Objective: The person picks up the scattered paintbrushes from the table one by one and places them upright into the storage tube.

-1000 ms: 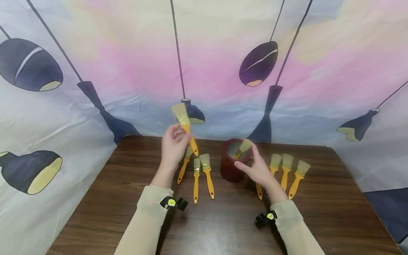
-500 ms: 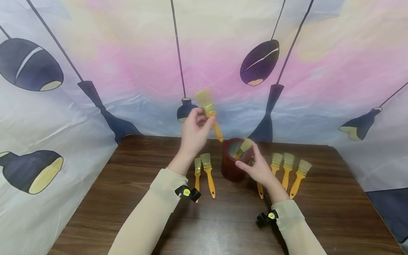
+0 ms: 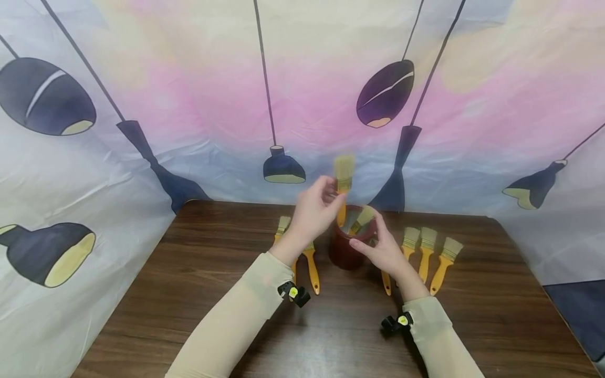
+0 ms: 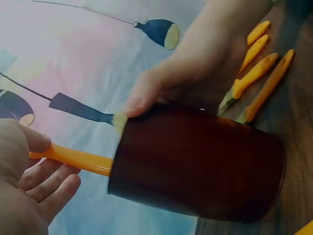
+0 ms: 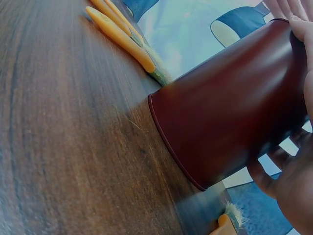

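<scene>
My left hand (image 3: 317,207) pinches a paintbrush (image 3: 344,173) by its orange handle, bristles up. The lower end of that handle (image 4: 80,159) is at the mouth of a dark red cup (image 3: 347,254). My right hand (image 3: 385,251) grips the cup near its rim, thumb on the near side, and the cup stands upright on the table. Another paintbrush (image 3: 363,218) leans inside, its pale bristles above the rim by my right fingers. In the right wrist view, both hands are around the upper end of the cup (image 5: 230,107).
Several paintbrushes (image 3: 439,268) lie on the wooden table (image 3: 496,315) right of the cup, partly behind my right hand. Left of it lie more brushes (image 3: 311,268), partly covered by my left forearm. A cloth backdrop (image 3: 212,105) printed with lamps hangs behind.
My left hand has carried its paintbrush rightward from above the left brushes, then down over the cup, turning the handle upright. My right hand and the cup have stayed in place.
</scene>
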The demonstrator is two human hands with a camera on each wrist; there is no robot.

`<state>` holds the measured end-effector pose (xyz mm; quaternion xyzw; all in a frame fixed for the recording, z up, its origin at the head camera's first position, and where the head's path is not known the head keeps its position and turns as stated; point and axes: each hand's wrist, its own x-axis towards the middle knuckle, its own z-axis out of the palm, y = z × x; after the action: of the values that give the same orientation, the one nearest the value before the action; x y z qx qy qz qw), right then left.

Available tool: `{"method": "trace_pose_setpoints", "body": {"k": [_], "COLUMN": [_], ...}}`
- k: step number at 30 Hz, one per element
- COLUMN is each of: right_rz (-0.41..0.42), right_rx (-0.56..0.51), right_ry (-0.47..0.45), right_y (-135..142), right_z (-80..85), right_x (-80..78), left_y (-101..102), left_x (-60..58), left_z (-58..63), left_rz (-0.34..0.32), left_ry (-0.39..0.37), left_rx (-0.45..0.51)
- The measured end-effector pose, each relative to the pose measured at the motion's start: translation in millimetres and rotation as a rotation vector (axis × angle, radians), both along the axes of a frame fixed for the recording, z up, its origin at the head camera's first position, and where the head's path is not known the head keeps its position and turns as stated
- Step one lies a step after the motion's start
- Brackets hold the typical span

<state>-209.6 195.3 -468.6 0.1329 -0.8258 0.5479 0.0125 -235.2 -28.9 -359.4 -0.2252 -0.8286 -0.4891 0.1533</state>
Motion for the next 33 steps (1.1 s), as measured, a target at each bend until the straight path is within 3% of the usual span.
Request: {"method": "trace_pose_setpoints", "body": {"k": [9, 18, 24, 33], "right_rz": [0.016, 0.028, 0.03, 0.022], "right_rx": [-0.007, -0.005, -0.008, 0.007], "right_ry": [0.027, 0.022, 0.02, 0.013], "right_y": [0.6, 1.8, 1.1, 1.5], "right_z": [-2.5, -2.5, -1.7, -3.7], "right_x": [-1.4, -1.4, -2.1, -2.6], "left_y": [1.2, 5.1, 5.3, 4.4], "left_x": [-0.5, -2.0, -2.9, -3.8], "left_z": [-10.7, -14.0, -17.3, -13.6], "left_rz": [-0.028, -0.086, -0.085, -0.057], "left_ry": [-0.013, -0.05, -0.027, -0.033], "left_rx": [-0.072, -0.218, -0.32, -0.283]}}
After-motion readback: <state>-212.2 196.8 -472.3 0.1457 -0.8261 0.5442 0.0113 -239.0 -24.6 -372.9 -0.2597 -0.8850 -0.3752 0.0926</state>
